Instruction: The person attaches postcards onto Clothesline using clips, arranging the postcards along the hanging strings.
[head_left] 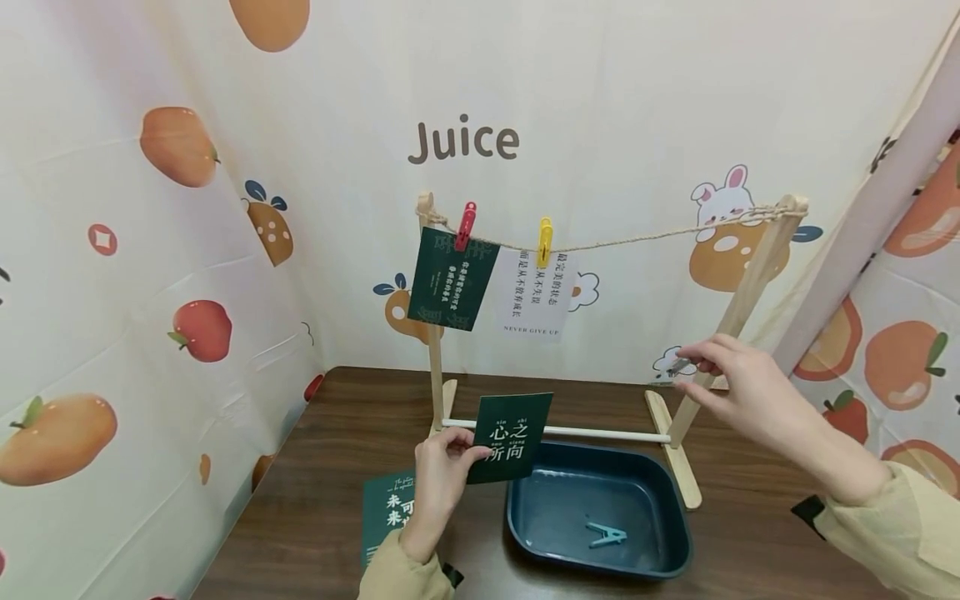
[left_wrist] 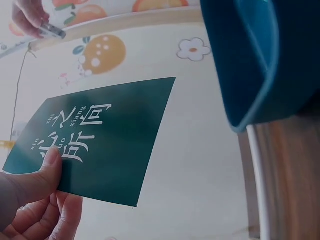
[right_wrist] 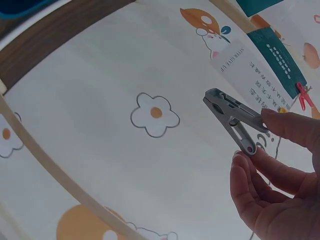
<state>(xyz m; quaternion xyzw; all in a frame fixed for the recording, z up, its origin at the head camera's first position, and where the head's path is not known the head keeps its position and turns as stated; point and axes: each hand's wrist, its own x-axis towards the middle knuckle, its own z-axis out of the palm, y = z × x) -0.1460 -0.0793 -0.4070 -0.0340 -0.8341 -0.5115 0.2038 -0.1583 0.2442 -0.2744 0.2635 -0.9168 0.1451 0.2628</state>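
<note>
My left hand pinches a dark green card with white lettering by its left edge, thumb on the printed face. The card is held up before the wooden rack, beside the blue tray. In the right wrist view, my right hand pinches a grey clothespin by its handle ends, thumb on one and fingers on the other. That hand is raised in front of the rack's right post. On the twine, a red clothespin holds a green card and a yellow clothespin holds a white card.
A dark blue tray sits on the brown table, with a light blue clothespin in it. Another green card lies left of the tray, partly behind my left arm. The wooden rack stands behind, joined low by a white bar.
</note>
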